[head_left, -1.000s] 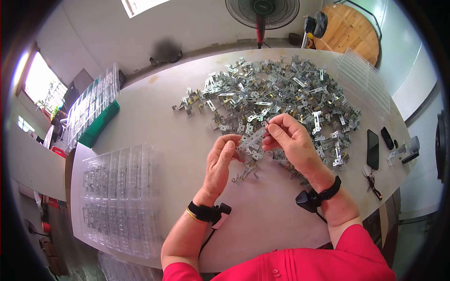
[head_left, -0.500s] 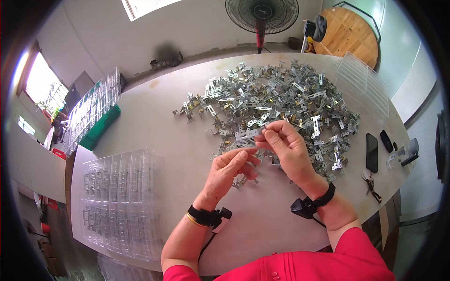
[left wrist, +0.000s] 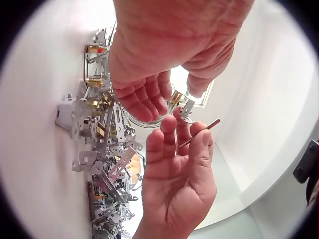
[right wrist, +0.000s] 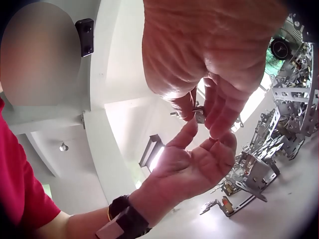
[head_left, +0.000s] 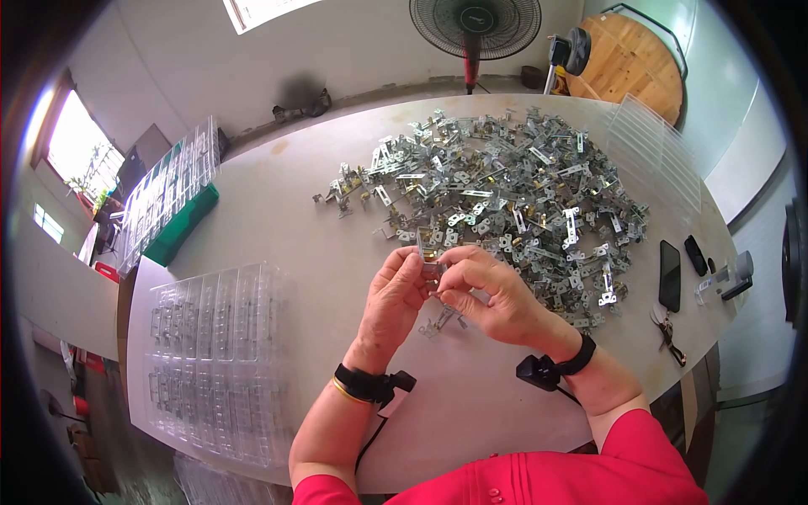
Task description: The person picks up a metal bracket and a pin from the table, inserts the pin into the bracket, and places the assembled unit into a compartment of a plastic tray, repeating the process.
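Note:
In the head view my left hand (head_left: 390, 299) pinches a small metal bracket (head_left: 422, 242) between thumb and fingers, its long plate standing upright above the fingertips. A brass-coloured piece on the bracket shows in the left wrist view, between the two hands. My right hand (head_left: 498, 305) is close beside it, fingertips right at the bracket's lower end. Between its thumb and index finger it pinches a thin metal rod (left wrist: 213, 124). Beyond both hands spreads a heap of similar metal brackets (head_left: 505, 189), some with brass parts.
Clear plastic compartment trays (head_left: 215, 366) with metal parts lie at left. A green bin (head_left: 181, 225) with more trays stands behind them. At right are a clear tray (head_left: 656, 151), a phone (head_left: 669, 276) and cutters (head_left: 667, 332). A fan (head_left: 475, 17) stands beyond the table.
Half a second ago the right hand held the bracket out slantwise and the left hand's fingers were free. Now the left hand holds it upright and the right hand has come down and left.

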Tool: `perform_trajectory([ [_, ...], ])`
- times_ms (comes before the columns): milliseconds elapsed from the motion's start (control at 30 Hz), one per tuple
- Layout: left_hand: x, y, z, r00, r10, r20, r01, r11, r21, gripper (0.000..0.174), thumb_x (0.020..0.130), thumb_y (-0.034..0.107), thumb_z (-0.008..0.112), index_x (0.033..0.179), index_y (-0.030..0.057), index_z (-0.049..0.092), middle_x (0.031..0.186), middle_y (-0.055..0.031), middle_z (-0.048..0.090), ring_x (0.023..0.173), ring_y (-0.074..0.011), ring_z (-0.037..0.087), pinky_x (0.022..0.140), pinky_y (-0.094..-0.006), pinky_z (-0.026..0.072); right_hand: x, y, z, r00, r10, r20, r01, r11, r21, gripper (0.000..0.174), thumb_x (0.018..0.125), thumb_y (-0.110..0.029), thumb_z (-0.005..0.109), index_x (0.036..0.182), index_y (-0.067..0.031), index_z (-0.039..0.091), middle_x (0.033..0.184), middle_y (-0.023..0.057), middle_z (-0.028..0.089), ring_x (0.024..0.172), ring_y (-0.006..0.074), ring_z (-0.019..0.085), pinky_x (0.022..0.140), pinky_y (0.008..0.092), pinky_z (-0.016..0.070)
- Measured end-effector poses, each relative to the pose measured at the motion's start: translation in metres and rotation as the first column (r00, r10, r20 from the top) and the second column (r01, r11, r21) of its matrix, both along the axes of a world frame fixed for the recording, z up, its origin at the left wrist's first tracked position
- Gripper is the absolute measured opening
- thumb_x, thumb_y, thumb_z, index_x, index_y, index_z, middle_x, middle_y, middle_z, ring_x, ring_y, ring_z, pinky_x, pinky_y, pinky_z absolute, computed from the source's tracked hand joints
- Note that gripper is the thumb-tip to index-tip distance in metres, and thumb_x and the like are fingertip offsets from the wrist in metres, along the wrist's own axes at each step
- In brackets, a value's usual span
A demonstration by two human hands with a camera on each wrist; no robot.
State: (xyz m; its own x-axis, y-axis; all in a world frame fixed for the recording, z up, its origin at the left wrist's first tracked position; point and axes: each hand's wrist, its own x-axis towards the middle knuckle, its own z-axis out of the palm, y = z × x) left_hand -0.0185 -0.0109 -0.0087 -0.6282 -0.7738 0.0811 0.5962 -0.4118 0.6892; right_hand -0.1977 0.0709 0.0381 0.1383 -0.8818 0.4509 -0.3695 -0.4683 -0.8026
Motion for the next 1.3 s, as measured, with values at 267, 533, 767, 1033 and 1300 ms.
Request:
perform_trajectory([
  [267, 0.0, 0.0, 0.003, 0.996, 0.063, 0.063, -0.061, 0.998, -0.033, 0.02, 0.102, 0.012, 0.062, 0.119, 0.0063, 0.054, 0.114, -0.0118, 0.07, 0.099, -0.0152, 0.066, 0.085, -0.0319, 0.0532, -0.001, 0.0, 0.0, 0.993, 0.06, -0.099, -0.06, 0.998, 0.004, 0.01, 0.091, -0.003, 0.07, 0.099, -0.005, 0.065, 0.124, 0.02, 0.058, 0.114, 0.0321, 0.06, 0.085, 0.0363, 0.0534],
  [533, -0.001, 0.0, -0.004, 0.958, 0.225, 0.177, -0.183, 0.958, -0.223, 0.024, 0.098, 0.003, 0.064, 0.12, 0.004, 0.053, 0.109, -0.0137, 0.07, 0.102, -0.0218, 0.069, 0.09, -0.0359, 0.0547, -0.004, 0.006, 0.02, 0.988, -0.134, -0.083, 0.145, 0.979, 0.142, 0.006, 0.094, -0.007, 0.068, 0.098, -0.0055, 0.064, 0.092, 0.0108, 0.066, 0.078, 0.0212, 0.066, 0.066, 0.0326, 0.0515],
  [767, -0.009, 0.009, 0.0, 0.907, 0.316, 0.279, -0.204, 0.908, -0.365, 0.021, 0.095, 0.001, 0.07, 0.114, 0.0029, 0.061, 0.1, -0.0026, 0.068, 0.091, -0.0083, 0.062, 0.083, -0.0239, 0.0507, -0.006, 0.004, 0.016, 0.944, -0.308, -0.118, 0.312, 0.95, 0.019, 0.007, 0.096, -0.005, 0.067, 0.103, -0.0049, 0.066, 0.075, 0.0027, 0.063, 0.064, 0.0082, 0.053, 0.058, 0.0255, 0.0441],
  [1033, -0.009, 0.013, 0.0, 0.781, 0.515, 0.355, -0.199, 0.742, -0.64, 0.017, 0.094, 0.0, 0.07, 0.11, 0.0018, 0.063, 0.101, -0.0008, 0.068, 0.09, -0.0071, 0.06, 0.082, -0.0228, 0.0502, -0.004, 0.007, 0.018, 0.897, -0.38, -0.225, 0.38, 0.924, -0.045, 0.007, 0.095, -0.009, 0.064, 0.101, -0.0064, 0.062, 0.08, 0.0147, 0.068, 0.069, 0.0336, 0.067, 0.059, 0.0401, 0.0507],
  [1300, -0.013, 0.017, 0.001, 0.633, 0.709, 0.311, -0.165, 0.517, -0.84, 0.014, 0.09, -0.002, 0.071, 0.103, 0.0028, 0.067, 0.096, -0.0005, 0.068, 0.088, -0.009, 0.06, 0.081, -0.0258, 0.0497, -0.001, 0.008, 0.014, 0.868, -0.392, -0.304, 0.401, 0.916, -0.037, 0.006, 0.095, -0.013, 0.063, 0.095, -0.007, 0.061, 0.072, 0.0151, 0.066, 0.065, 0.036, 0.067, 0.055, 0.0435, 0.0507],
])
